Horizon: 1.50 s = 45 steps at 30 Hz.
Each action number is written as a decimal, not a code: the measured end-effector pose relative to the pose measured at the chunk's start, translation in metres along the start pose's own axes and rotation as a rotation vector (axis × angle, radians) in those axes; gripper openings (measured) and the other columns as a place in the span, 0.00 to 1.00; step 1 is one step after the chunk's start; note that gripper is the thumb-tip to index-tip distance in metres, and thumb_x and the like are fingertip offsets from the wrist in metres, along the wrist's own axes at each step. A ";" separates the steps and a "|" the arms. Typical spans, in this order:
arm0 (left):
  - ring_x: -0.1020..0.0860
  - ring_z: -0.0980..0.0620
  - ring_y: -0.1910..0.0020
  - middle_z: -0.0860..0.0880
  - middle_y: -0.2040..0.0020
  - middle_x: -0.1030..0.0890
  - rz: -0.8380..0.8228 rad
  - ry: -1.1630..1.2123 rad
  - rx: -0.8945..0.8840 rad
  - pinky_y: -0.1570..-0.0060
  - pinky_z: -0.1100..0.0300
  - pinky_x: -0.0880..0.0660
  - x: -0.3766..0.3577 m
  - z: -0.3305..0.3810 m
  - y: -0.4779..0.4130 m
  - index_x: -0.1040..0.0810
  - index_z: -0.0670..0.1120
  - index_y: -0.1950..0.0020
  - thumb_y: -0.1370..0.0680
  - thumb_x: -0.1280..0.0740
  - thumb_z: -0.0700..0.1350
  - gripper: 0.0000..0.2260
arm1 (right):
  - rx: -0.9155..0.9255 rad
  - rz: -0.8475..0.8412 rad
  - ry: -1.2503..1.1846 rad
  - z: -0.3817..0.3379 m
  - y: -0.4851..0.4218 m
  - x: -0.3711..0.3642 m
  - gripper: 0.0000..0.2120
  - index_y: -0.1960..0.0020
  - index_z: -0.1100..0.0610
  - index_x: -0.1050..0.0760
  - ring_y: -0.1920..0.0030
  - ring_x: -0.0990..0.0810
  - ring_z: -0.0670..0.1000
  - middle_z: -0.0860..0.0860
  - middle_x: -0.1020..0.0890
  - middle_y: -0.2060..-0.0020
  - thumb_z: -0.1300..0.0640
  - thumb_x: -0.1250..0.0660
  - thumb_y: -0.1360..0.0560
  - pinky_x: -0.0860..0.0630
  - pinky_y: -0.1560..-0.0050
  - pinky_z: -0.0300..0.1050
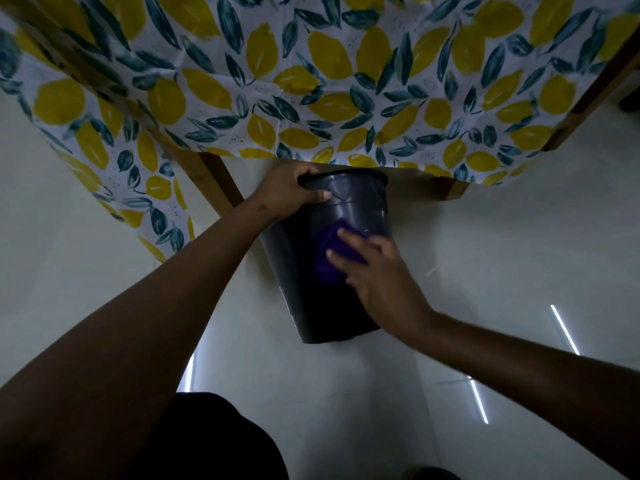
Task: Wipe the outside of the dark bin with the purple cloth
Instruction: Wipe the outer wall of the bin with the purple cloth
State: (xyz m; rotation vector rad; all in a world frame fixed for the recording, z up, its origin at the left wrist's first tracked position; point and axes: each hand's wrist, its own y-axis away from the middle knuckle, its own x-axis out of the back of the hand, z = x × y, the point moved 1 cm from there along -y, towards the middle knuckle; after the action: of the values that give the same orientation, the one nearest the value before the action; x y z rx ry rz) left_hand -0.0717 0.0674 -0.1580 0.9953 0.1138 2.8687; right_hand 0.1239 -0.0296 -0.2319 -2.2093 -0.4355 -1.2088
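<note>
The dark bin stands on the pale floor, tilted so its rim points away under the table edge. My left hand grips the rim at its upper left, fingers curled over the lip. The purple cloth is pressed flat against the bin's side, about halfway down. My right hand lies over the cloth with fingers spread, covering its right part.
A table with a lemon-print tablecloth hangs over the bin's rim. A wooden table leg stands left of the bin, another wooden part to its right. Glossy white floor tiles surround the bin. My dark-clothed knee is at the bottom.
</note>
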 end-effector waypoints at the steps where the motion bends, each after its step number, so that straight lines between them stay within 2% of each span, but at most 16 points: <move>1: 0.25 0.60 0.61 0.47 0.54 0.21 -0.012 -0.008 -0.005 0.67 0.77 0.30 -0.001 0.001 0.000 0.22 0.38 0.46 0.28 0.26 0.42 0.14 | -0.060 0.039 -0.016 0.005 -0.008 0.006 0.26 0.36 0.51 0.25 0.41 0.31 0.59 0.51 0.33 0.29 0.66 0.29 0.32 0.30 0.38 0.50; 5: 0.23 0.55 0.55 0.46 0.51 0.20 0.021 -0.071 -0.018 0.64 0.72 0.30 -0.003 -0.001 -0.002 0.22 0.40 0.45 0.29 0.25 0.45 0.16 | -0.095 0.076 0.031 0.005 -0.010 0.011 0.24 0.35 0.50 0.25 0.39 0.33 0.58 0.51 0.32 0.29 0.65 0.31 0.29 0.31 0.37 0.47; 7: 0.23 0.51 0.49 0.45 0.46 0.20 0.032 -0.109 -0.014 0.58 0.65 0.30 -0.004 -0.006 -0.003 0.22 0.41 0.42 0.28 0.26 0.47 0.18 | 0.009 0.031 0.094 -0.007 0.009 0.000 0.25 0.37 0.50 0.24 0.39 0.30 0.60 0.51 0.29 0.31 0.66 0.28 0.32 0.27 0.41 0.51; 9: 0.23 0.49 0.45 0.45 0.42 0.21 0.012 -0.150 -0.008 0.53 0.63 0.31 -0.004 -0.009 -0.005 0.24 0.42 0.39 0.27 0.28 0.47 0.19 | 0.166 -0.083 0.108 -0.017 0.027 -0.011 0.27 0.38 0.50 0.23 0.37 0.29 0.61 0.51 0.28 0.31 0.66 0.26 0.34 0.24 0.46 0.57; 11: 0.24 0.50 0.45 0.44 0.41 0.22 -0.023 -0.134 0.006 0.50 0.62 0.31 -0.002 -0.010 -0.007 0.26 0.42 0.37 0.26 0.28 0.46 0.20 | 0.212 -0.111 0.094 -0.017 0.028 -0.010 0.26 0.36 0.49 0.25 0.38 0.29 0.58 0.50 0.30 0.30 0.63 0.27 0.33 0.24 0.47 0.57; 14: 0.24 0.51 0.48 0.45 0.45 0.21 -0.036 -0.077 0.032 0.53 0.61 0.30 -0.002 -0.009 -0.006 0.25 0.41 0.39 0.27 0.27 0.45 0.19 | 0.008 0.067 -0.037 -0.002 0.005 -0.005 0.25 0.36 0.49 0.24 0.41 0.30 0.56 0.49 0.29 0.31 0.64 0.28 0.31 0.31 0.38 0.47; 17: 0.22 0.51 0.52 0.46 0.51 0.20 -0.038 0.070 0.113 0.56 0.61 0.26 0.000 -0.008 -0.003 0.23 0.42 0.45 0.29 0.26 0.43 0.14 | -0.225 0.144 -0.124 0.027 -0.012 0.002 0.25 0.33 0.44 0.28 0.41 0.31 0.54 0.45 0.33 0.29 0.61 0.31 0.28 0.38 0.39 0.36; 19: 0.21 0.50 0.55 0.46 0.54 0.19 -0.050 0.163 0.170 0.56 0.58 0.25 0.004 -0.009 0.001 0.22 0.44 0.50 0.30 0.25 0.45 0.12 | -0.263 0.146 -0.145 0.039 -0.012 0.005 0.26 0.32 0.44 0.30 0.40 0.30 0.57 0.46 0.33 0.28 0.60 0.32 0.26 0.41 0.40 0.31; 24: 0.27 0.56 0.65 0.49 0.65 0.25 -0.010 0.163 0.197 0.70 0.69 0.31 0.007 -0.019 0.011 0.25 0.46 0.62 0.31 0.24 0.51 0.13 | -0.142 0.094 -0.032 0.010 0.014 0.002 0.26 0.31 0.43 0.32 0.43 0.31 0.57 0.47 0.34 0.28 0.58 0.32 0.26 0.28 0.44 0.51; 26: 0.26 0.55 0.63 0.49 0.63 0.23 -0.050 0.053 0.147 0.65 0.65 0.29 0.008 -0.019 0.009 0.24 0.45 0.59 0.29 0.26 0.51 0.11 | -0.104 0.058 0.008 0.002 0.020 -0.002 0.27 0.32 0.42 0.32 0.43 0.30 0.57 0.47 0.34 0.28 0.58 0.31 0.28 0.26 0.48 0.55; 29: 0.21 0.51 0.49 0.46 0.48 0.18 -0.150 -0.075 0.066 0.47 0.55 0.24 0.002 -0.005 0.005 0.20 0.43 0.44 0.26 0.28 0.48 0.14 | -0.027 0.041 0.054 0.002 0.018 -0.004 0.28 0.32 0.42 0.32 0.43 0.29 0.58 0.48 0.32 0.29 0.58 0.30 0.29 0.26 0.49 0.55; 32: 0.22 0.53 0.56 0.47 0.53 0.18 -0.087 -0.074 0.055 0.58 0.61 0.25 -0.007 0.001 0.006 0.20 0.42 0.48 0.29 0.26 0.50 0.15 | -0.078 0.053 -0.022 0.010 0.009 -0.001 0.26 0.32 0.44 0.31 0.43 0.30 0.59 0.49 0.32 0.29 0.60 0.32 0.27 0.27 0.46 0.52; 34: 0.24 0.56 0.61 0.48 0.56 0.19 -0.039 -0.035 0.080 0.65 0.66 0.28 -0.008 -0.003 0.006 0.20 0.42 0.51 0.29 0.25 0.50 0.13 | -0.198 0.093 -0.097 0.026 -0.002 0.002 0.25 0.31 0.46 0.31 0.43 0.30 0.59 0.50 0.33 0.29 0.62 0.34 0.25 0.34 0.41 0.44; 37: 0.23 0.53 0.59 0.47 0.56 0.20 0.015 0.047 0.123 0.61 0.63 0.27 -0.007 -0.008 0.006 0.20 0.41 0.50 0.29 0.25 0.49 0.14 | -0.272 0.133 -0.117 0.041 -0.010 0.008 0.25 0.30 0.47 0.31 0.42 0.29 0.59 0.51 0.32 0.29 0.63 0.34 0.25 0.40 0.40 0.36; 41: 0.22 0.51 0.56 0.46 0.55 0.20 0.054 0.091 0.143 0.55 0.57 0.25 -0.004 -0.016 0.007 0.21 0.41 0.49 0.29 0.26 0.49 0.14 | -0.078 0.084 0.026 0.011 0.014 -0.003 0.25 0.33 0.46 0.28 0.46 0.30 0.59 0.51 0.31 0.30 0.63 0.33 0.27 0.27 0.44 0.52; 45: 0.24 0.53 0.58 0.49 0.58 0.22 -0.007 0.061 0.145 0.60 0.60 0.28 0.005 -0.023 0.003 0.22 0.45 0.53 0.28 0.26 0.50 0.11 | 0.106 -0.018 0.100 0.001 0.015 -0.014 0.29 0.33 0.43 0.31 0.44 0.28 0.60 0.49 0.31 0.30 0.61 0.29 0.29 0.25 0.48 0.57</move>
State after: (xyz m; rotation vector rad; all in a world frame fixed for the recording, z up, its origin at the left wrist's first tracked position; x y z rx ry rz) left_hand -0.0904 0.0639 -0.1726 0.9282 0.3338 2.9201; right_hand 0.1250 -0.0407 -0.2496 -2.0498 -0.4692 -1.2700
